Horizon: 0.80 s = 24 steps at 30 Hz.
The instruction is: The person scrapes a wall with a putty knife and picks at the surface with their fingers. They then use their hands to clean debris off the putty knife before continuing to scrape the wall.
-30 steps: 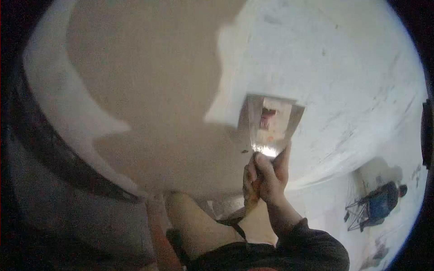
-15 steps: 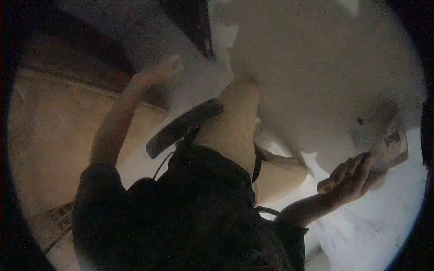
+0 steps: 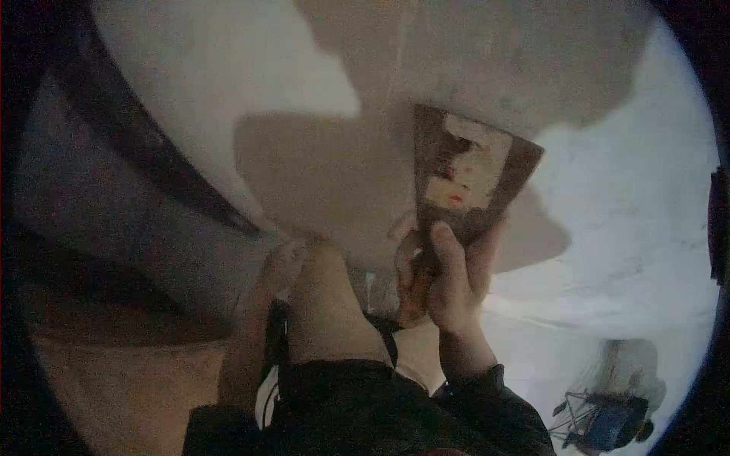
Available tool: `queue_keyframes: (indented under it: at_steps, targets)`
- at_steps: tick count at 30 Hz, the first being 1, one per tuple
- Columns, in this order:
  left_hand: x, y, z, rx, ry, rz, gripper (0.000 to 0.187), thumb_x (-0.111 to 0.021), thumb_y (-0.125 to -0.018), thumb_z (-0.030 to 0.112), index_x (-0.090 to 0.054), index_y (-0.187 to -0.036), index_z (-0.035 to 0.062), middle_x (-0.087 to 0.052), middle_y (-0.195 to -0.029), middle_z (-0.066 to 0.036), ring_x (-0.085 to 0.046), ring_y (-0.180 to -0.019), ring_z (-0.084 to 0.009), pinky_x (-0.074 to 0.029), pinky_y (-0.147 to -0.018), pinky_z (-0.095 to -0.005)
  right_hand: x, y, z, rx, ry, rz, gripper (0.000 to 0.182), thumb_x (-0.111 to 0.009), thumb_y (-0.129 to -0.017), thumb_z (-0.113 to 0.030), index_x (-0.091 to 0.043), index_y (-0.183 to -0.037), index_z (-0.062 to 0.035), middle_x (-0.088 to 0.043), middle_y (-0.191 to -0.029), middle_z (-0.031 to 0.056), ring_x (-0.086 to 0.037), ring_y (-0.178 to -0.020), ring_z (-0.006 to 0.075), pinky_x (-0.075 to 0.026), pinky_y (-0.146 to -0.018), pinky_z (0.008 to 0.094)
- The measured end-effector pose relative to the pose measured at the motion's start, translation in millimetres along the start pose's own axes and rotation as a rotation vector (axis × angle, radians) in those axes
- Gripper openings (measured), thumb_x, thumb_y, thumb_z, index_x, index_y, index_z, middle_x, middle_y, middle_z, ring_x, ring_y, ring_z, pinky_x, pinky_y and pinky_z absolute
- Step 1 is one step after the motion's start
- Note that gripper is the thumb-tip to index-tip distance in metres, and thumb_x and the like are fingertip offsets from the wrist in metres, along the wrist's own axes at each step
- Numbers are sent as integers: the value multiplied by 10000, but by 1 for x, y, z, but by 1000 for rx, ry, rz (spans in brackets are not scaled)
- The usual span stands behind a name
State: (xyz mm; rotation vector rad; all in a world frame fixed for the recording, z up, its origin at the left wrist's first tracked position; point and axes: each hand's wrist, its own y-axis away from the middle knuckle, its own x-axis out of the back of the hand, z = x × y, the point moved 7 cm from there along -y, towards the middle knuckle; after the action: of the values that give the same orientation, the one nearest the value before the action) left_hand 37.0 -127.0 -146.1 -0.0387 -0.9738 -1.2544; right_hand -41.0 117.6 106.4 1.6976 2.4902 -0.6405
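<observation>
My right hand (image 3: 456,277) is closed around the wooden handle (image 3: 414,300) of a putty knife (image 3: 475,163). Its wide, dark blade flares away from me, with a pale, stained patch and a small reddish spot on its face. The thumb lies along the base of the blade. Behind the tool spreads a large pale surface (image 3: 312,178) crossed by shadows. My left hand (image 3: 285,262) is beside my bare knee, dim and blurred, its fingers hard to make out.
At the lower right stands a dark blue object with thin legs (image 3: 608,422). A dark curved band (image 3: 163,144) runs along the pale surface on the left. Brownish flooring (image 3: 129,380) shows at the lower left.
The view has swung round. My right hand has brought the putty knife from the far right to the middle, blade facing me. My left hand has come down beside the knee.
</observation>
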Motion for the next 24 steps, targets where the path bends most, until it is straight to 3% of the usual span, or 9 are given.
queue_keyframes:
  at_steps: [4,8,11,13,14,17,18,20,24]
  targets:
    - [-23,-34,-22,-196,-135,19,503,-519,-896,338,-423,-1308,66,-514,-1236,-195,-503,-1129,-364,-397,-956,-449,-27,-14,-16,123,41,45,419,-423,-921,-123,-160,-1247,-110,-537,-836,156,-519,-484,151,-439,-391,241]
    - [-93,-140,-173,-472,-413,424,477,-506,-898,287,-413,-1301,49,-506,-1239,-208,-494,-1138,-375,-401,-952,-459,-47,-25,-28,174,12,105,384,-432,-926,-134,-194,-1224,-98,-538,-832,140,-496,-442,115,-402,-335,213]
    - [-77,-147,-154,-275,-271,145,474,-510,-893,282,-419,-1302,60,-481,-1276,-196,-468,-1173,-366,-388,-968,-458,-59,-28,-24,194,4,98,367,-429,-931,-134,-208,-1223,-103,-534,-762,119,-456,-398,86,-372,-309,199]
    - [-42,-98,-82,-167,-169,73,477,-515,-891,280,-420,-1299,52,-480,-1279,-195,-468,-1175,-365,-387,-971,-454,-65,-25,-17,179,36,121,371,-426,-937,-144,-200,-1228,-113,-526,-718,104,-425,-361,78,-352,-291,192]
    - [-28,-80,-56,-113,-116,36,479,-517,-890,279,-421,-1298,47,-479,-1280,-194,-468,-1177,-364,-387,-973,-451,-67,-19,-17,43,-59,43,382,-479,-922,-120,-253,-1228,-79,-521,-847,142,-509,-522,121,-453,-446,232]
    - [-26,-75,-29,-222,2,-141,463,-521,-883,267,-451,-1267,18,-487,-1269,-201,-480,-1163,-355,-396,-956,-443,-75,-26,-15,91,-15,123,363,-484,-921,-119,-264,-1207,-85,-514,-845,125,-506,-537,112,-444,-447,220]
    - [-29,-86,-35,-127,-5,-80,426,-526,-872,243,-491,-1216,-5,-526,-1203,-205,-515,-1109,-344,-413,-918,-436,-78,-29,-14,103,-6,141,356,-486,-921,-119,-267,-1201,-87,-512,-844,119,-504,-542,109,-441,-447,217]
    - [-70,-146,-92,-368,-28,-59,422,-526,-872,256,-504,-1198,-11,-541,-1170,-204,-527,-1081,-344,-414,-913,-434,-84,-35,-15,109,-11,159,343,-489,-920,-118,-275,-1187,-91,-507,-843,108,-502,-551,102,-436,-447,209]
    - [-30,-108,-49,-247,-196,63,434,-517,-880,326,-535,-1151,-13,-564,-1124,-205,-541,-1051,-340,-420,-900,-431,-85,-42,-16,79,-39,181,318,-496,-919,-117,-289,-1160,-99,-498,-840,85,-498,-571,90,-425,-448,193]
